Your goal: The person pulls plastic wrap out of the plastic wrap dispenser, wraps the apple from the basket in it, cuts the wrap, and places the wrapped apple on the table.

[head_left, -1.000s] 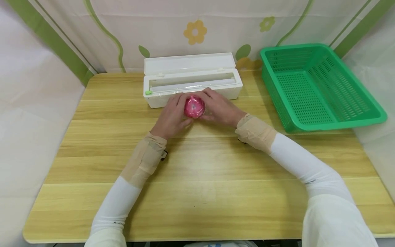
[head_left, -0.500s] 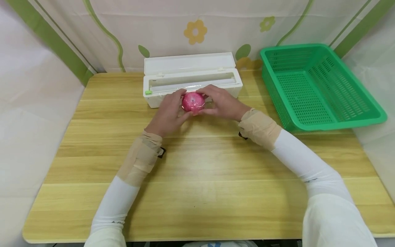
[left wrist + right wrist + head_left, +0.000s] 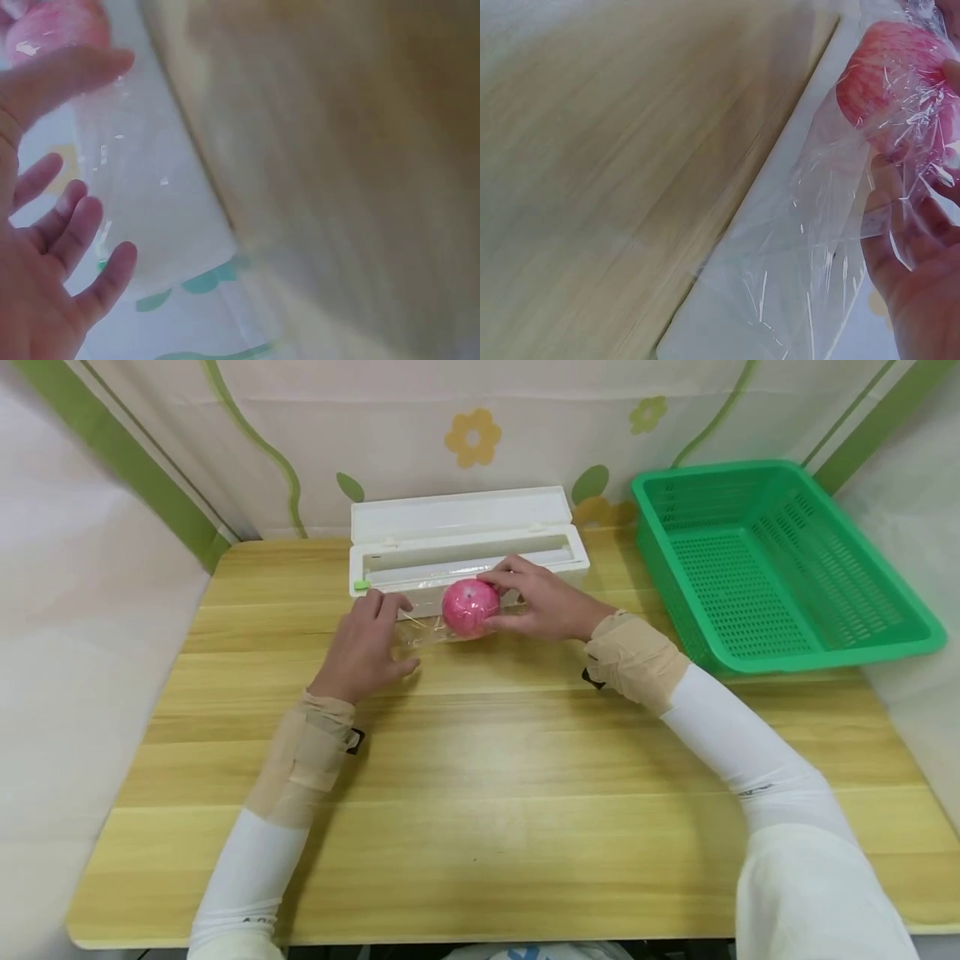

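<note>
In the head view, a pink-red apple (image 3: 470, 607) hangs in clear cling film (image 3: 420, 631) just in front of a white cling film box (image 3: 579, 556). My right hand (image 3: 551, 602) holds the apple from its right side, thumb below and fingers above. Film drapes over the right fingers in the right wrist view, creased and shiny around the apple (image 3: 881, 75). On the left, my left hand (image 3: 363, 643) is at the film's loose end, thumb and fingers apart. The left wrist view shows those fingers (image 3: 79, 232) spread, with film behind them.
The box's lid (image 3: 461, 517) stands raised at the back, and a film roll (image 3: 427, 574) lies inside. A green slotted basket (image 3: 825, 658) sits at the right rear of the wooden table (image 3: 480, 827). A flower-printed curtain (image 3: 540, 435) hangs behind.
Both hands first gripped the apple and turned it. The left hand has since let go and moved left to the film's end, while the right hand keeps its hold.
</note>
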Tool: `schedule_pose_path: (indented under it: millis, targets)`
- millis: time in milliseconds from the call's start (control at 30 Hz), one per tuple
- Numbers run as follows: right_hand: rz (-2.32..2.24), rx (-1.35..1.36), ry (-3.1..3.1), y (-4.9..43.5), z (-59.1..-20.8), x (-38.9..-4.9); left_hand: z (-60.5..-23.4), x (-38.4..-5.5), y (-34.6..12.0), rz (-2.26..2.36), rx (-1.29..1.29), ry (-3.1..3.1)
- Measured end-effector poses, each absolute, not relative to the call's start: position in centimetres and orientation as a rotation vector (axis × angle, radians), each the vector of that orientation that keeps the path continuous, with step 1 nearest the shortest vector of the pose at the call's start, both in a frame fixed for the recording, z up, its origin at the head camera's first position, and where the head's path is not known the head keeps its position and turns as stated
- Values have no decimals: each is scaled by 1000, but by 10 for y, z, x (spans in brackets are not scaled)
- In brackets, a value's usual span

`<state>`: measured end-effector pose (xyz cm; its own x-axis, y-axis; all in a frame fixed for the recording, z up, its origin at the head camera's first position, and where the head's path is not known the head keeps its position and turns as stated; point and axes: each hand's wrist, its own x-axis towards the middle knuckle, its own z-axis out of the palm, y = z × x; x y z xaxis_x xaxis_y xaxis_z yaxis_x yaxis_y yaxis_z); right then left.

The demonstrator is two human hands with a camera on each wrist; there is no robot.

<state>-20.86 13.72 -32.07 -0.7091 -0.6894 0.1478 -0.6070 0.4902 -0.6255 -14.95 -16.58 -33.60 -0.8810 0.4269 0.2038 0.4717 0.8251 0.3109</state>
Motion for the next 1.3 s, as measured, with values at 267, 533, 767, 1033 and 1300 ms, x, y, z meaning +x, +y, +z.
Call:
schedule_pose_path:
  millis: [267,533,767,1033,1300]
  targets:
    - [-977,-1119,2606,138,-318,-210,-339,-145,-168,-589,-791,-2819]
    - [-890,-1081,2625,135,-309,-210,-333,-135,-177,-567,-842,-2835]
    - [-893,-1052,2591,138,-307,-211,-331,-139,-162,-583,-832,-2769]
    - [-922,-1040,2565,141,-309,-213,-332,-150,-120,-491,-785,-2717]
    - [-1042,-802,2596,159,-305,-205,-335,-152,-117,-551,-707,-2751]
